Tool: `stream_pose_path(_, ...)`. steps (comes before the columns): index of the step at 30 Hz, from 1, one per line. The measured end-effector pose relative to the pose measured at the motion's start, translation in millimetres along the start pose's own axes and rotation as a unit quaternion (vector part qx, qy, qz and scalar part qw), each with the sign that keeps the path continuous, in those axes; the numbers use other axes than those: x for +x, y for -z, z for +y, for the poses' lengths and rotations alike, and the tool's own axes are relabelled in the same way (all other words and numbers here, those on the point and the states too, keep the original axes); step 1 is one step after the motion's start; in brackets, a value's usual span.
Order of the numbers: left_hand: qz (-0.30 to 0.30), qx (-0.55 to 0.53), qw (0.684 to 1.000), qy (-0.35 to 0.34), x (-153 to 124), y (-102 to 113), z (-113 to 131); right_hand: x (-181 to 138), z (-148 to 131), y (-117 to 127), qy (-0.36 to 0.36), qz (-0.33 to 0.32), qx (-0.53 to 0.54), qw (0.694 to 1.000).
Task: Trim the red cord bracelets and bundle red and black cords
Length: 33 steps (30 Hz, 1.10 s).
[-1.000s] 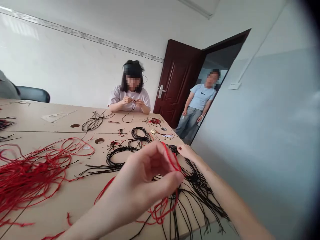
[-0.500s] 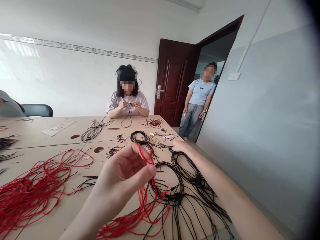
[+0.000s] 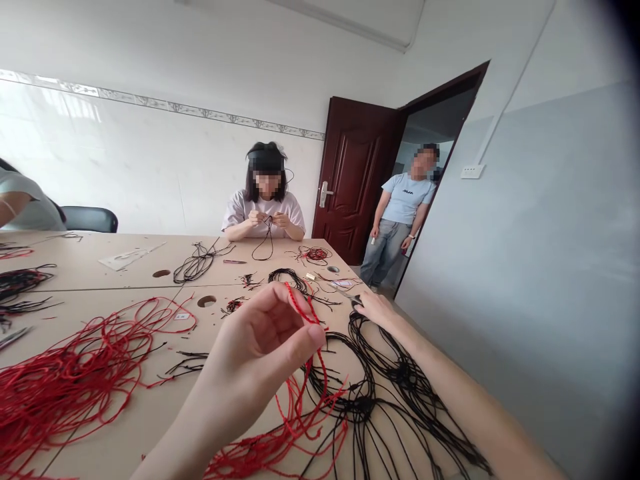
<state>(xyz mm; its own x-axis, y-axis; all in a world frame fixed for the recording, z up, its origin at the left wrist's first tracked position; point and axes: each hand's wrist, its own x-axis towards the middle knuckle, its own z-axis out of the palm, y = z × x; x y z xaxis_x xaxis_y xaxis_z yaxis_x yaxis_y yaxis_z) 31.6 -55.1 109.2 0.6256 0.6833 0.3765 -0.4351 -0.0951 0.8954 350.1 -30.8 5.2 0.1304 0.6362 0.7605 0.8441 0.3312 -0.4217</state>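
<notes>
My left hand (image 3: 260,350) is raised in front of me and pinches a thin red cord (image 3: 300,308) between thumb and forefinger. The cord's strands hang down to a red tangle (image 3: 295,427) on the tan table (image 3: 150,407). My right hand (image 3: 374,308) lies stretched out to the table's far right edge, with its fingertips at a small dark object among looped black cords (image 3: 385,380). From behind, its fingers are mostly hidden.
A big pile of red cord (image 3: 65,380) lies at left. Across the table a seated person (image 3: 265,210) handles a black cord. Another person (image 3: 400,217) stands in the open doorway. A sleeve (image 3: 23,207) shows far left. Cable holes (image 3: 207,301) pierce the table.
My left hand, still pinching the red cord, has drawn left and nearer to me. The right hand has stayed near the far right edge. My view has shifted slightly.
</notes>
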Motion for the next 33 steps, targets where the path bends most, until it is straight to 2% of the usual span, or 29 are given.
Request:
stream_pose_path(3,-0.013,-0.009,1.000,-0.006,-2.4,1.1,1.3,-21.7,0.0,15.9,-0.100,-0.080,-0.006,0.992)
stream_pose_path(5,-0.015,-0.008,1.000,-0.009,-1.4,0.6,0.9,-42.0,-15.9,30.3,-0.145,-0.124,0.007,0.982)
stream_pose_path(8,-0.014,-0.007,1.000,-0.004,1.3,-2.0,-1.0,-74.4,-66.2,58.1,-0.183,-0.211,0.064,0.958)
stream_pose_path(9,-0.013,-0.006,1.000,-0.001,1.8,-3.0,-1.9,-83.3,-86.5,67.9,-0.219,-0.285,0.116,0.926)
stream_pose_path(10,-0.012,-0.001,1.000,0.002,2.0,-3.9,-2.9,-90.4,-106.4,77.1,-0.234,-0.321,0.134,0.908)
stream_pose_path(12,-0.015,0.013,1.000,0.005,1.8,-5.7,-5.0,-98.4,-140.3,92.0,-0.265,-0.355,0.154,0.883)
stream_pose_path(16,-0.037,0.033,0.999,0.007,1.8,-10.8,-9.8,-90.1,-173.4,99.2,-0.325,-0.315,0.199,0.869)
stream_pose_path(18,-0.039,0.045,0.998,0.006,3.2,-15.3,-12.7,-77.6,-178.4,92.3,-0.309,-0.273,0.256,0.874)
stream_pose_path(21,-0.033,0.076,0.997,-0.010,5.3,-22.9,-17.3,-57.9,-183.3,74.9,-0.255,-0.168,0.348,0.886)
stream_pose_path(24,-0.021,0.107,0.993,-0.037,5.2,-28.5,-21.4,-45.6,-190.0,58.0,-0.231,-0.099,0.399,0.882)
stream_pose_path(30,-0.013,0.144,0.989,-0.038,4.9,-28.2,-23.4,-42.7,-201.6,47.2,-0.239,-0.084,0.395,0.883)
stream_pose_path(33,-0.042,0.203,0.978,-0.029,4.0,-19.8,-19.2,-41.1,-202.8,50.8,-0.246,-0.089,0.370,0.891)
